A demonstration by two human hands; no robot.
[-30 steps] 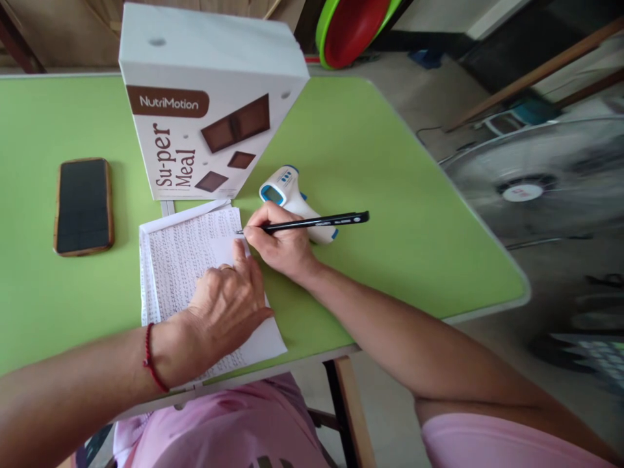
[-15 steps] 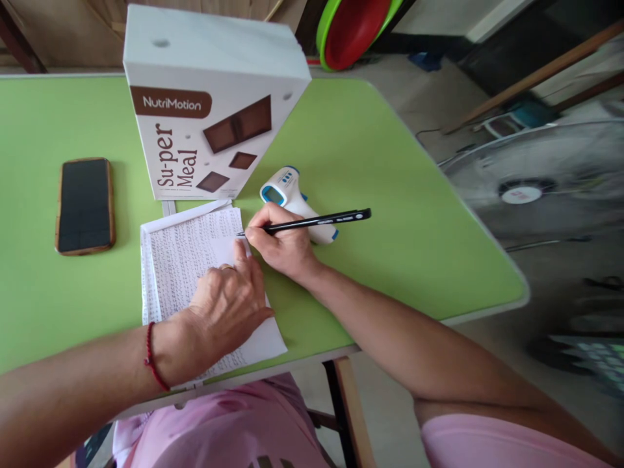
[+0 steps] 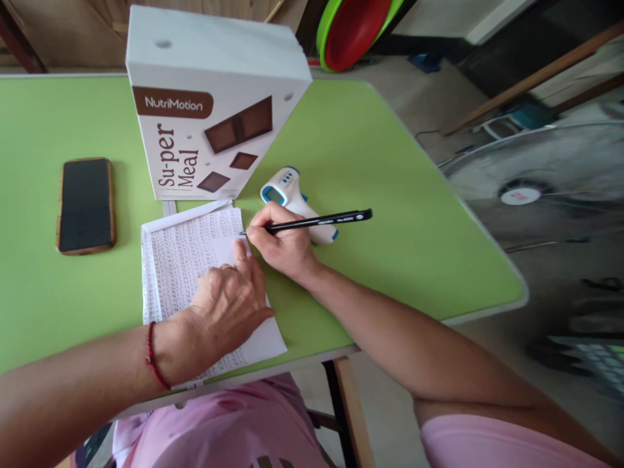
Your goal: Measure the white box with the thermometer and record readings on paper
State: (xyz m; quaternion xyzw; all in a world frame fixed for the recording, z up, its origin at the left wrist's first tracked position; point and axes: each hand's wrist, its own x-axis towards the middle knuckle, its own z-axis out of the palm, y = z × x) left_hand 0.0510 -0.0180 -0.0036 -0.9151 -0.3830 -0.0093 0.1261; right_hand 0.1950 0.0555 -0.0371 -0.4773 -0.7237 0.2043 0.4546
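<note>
A black pen [image 3: 322, 221] is gripped in my right hand [image 3: 285, 244], its tip at the upper right edge of a handwritten sheet of paper [image 3: 182, 260]. Rows of small writing cover much of the page, while its right-hand strip is blank. Lying flat on the paper, my left hand [image 3: 229, 302] has its fingers stretched out, the index fingertip just below the pen tip. More written sheets lie beneath the top one. Just beyond my right hand is a white and blue infrared thermometer [image 3: 287, 185], partly hidden behind the hand and pen.
A white NutriMotion box [image 3: 185, 156] stands upright behind the paper. To the left lies a smartphone [image 3: 86, 205] in a brown case. Everything rests on a green table [image 3: 390, 195]. A fan [image 3: 521, 194] is on the right, beyond the table edge.
The pen tip and my right hand have shifted very slightly to the right. My left hand stays in place on the paper.
</note>
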